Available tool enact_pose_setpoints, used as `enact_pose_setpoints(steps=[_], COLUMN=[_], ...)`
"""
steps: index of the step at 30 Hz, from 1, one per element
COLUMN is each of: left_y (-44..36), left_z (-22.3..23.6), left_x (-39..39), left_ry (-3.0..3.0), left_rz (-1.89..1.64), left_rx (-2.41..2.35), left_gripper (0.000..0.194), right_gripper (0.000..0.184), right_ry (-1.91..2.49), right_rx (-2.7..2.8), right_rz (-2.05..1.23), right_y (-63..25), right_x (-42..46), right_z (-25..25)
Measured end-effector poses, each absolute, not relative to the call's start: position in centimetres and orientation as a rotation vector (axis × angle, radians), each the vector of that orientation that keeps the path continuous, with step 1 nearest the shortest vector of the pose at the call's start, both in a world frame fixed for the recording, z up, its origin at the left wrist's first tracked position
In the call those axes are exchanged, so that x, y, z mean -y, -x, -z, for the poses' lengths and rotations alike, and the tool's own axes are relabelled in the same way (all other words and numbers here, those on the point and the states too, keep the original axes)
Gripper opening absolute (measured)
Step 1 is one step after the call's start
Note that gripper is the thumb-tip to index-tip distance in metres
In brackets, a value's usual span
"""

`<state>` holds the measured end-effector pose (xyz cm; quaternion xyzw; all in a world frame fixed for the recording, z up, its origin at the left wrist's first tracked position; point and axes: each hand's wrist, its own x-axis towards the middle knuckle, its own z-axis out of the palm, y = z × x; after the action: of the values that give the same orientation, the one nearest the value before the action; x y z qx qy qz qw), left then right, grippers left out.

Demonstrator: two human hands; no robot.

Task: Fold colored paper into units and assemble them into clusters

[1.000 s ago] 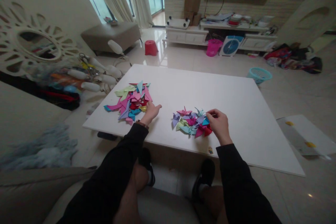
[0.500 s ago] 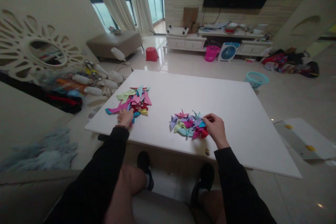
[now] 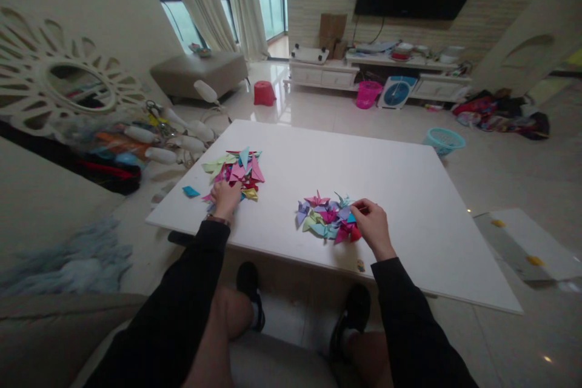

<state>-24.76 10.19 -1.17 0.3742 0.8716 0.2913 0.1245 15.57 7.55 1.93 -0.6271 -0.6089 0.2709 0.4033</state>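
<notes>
My left hand [image 3: 226, 197] is down at the near side of a heap of flat folded coloured papers [image 3: 244, 171], in pink, green, red and yellow. Its fingers curl over the papers, and what lies under them is hidden. One blue folded paper [image 3: 191, 191] lies apart, left of the heap. To the right, several paper cranes [image 3: 324, 216] in purple, green, pink and light blue form a second cluster. Thumb and fingers of my right hand [image 3: 373, 224] are pinched at its right edge, on a blue paper crane [image 3: 351, 217].
Both groups rest on a white table [image 3: 291, 157]. A tiny figure sticker [image 3: 361, 265] is by its near edge. Beyond stand a red stool [image 3: 264, 93], a pink bin [image 3: 368, 94] and a turquoise basket [image 3: 444, 140]. A lamp with white shades [image 3: 161, 156] is close to the left edge.
My left hand has moved right and slightly up, over the heap. The long pink paper at the left has gone from its place, leaving the blue paper alone. My right hand has barely moved.
</notes>
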Motion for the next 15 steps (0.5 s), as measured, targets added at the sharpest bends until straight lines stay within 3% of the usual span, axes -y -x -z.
enact_pose_setpoints(steps=[4, 7, 12, 15], left_y=[17.8, 11.9, 6.3, 4.9], left_z=[-0.3, -1.1, -2.4, -2.5], left_x=[-8.6, -6.8, -4.3, -3.7], left_ry=[-1.458, -1.982, -2.500, -2.588], left_rz=[-0.919, -0.943, -0.840, -0.797], left_rx=[-2.410, -2.134, -1.716, -1.582], left_gripper=[0.050, 0.058, 0.055, 0.055], right_gripper=[0.019, 0.025, 0.048, 0.045], right_ry=[1.498, 1.390, 1.150, 1.010], right_rx=[1.531, 1.418, 0.884, 0.648], right_rz=[-0.779, -1.034, -1.513, -1.594], right_y=[-14.3, -12.4, -9.9, -9.5], right_x=[-7.4, -7.3, -7.1, -7.2], right_z=[-1.5, -0.8, -0.7, -1.0])
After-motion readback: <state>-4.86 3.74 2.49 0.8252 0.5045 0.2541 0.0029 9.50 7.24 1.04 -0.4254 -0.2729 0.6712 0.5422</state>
